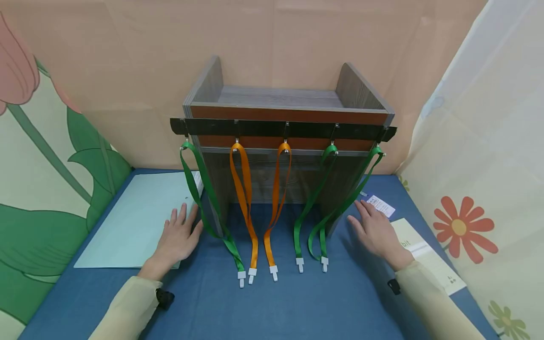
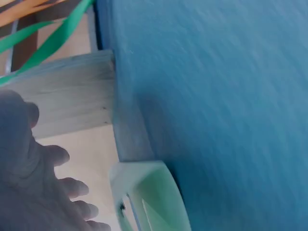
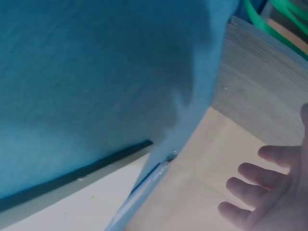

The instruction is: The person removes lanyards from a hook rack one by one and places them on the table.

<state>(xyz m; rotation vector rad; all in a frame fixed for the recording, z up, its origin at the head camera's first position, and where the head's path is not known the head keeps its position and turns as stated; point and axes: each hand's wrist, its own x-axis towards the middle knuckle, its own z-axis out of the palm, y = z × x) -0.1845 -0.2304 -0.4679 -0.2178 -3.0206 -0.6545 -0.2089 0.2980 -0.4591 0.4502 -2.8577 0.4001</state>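
Note:
My left hand (image 1: 176, 241) is held with fingers spread over the inner edge of a pale blue folder-like item (image 1: 127, 222); the left wrist view shows the hand (image 2: 29, 178) above the table and holding nothing. On the other side my right hand (image 1: 378, 233), its fingers extended and holding nothing, hovers near a white booklet (image 1: 429, 257) and a purple item with a barcode label (image 1: 381, 206). Between the hands hang a green lanyard (image 1: 204, 182) at left, two orange lanyards (image 1: 242, 179) (image 1: 276, 203), and two green lanyards (image 1: 312, 200) (image 1: 352, 196) at right, all with white clips.
A grey wooden shelf (image 1: 293, 109) stands at the back of the blue table (image 1: 272, 311). Across its front runs a black strip (image 1: 263, 127) with several hooks bearing the lanyards. Patterned curtains (image 1: 46, 156) enclose the sides.

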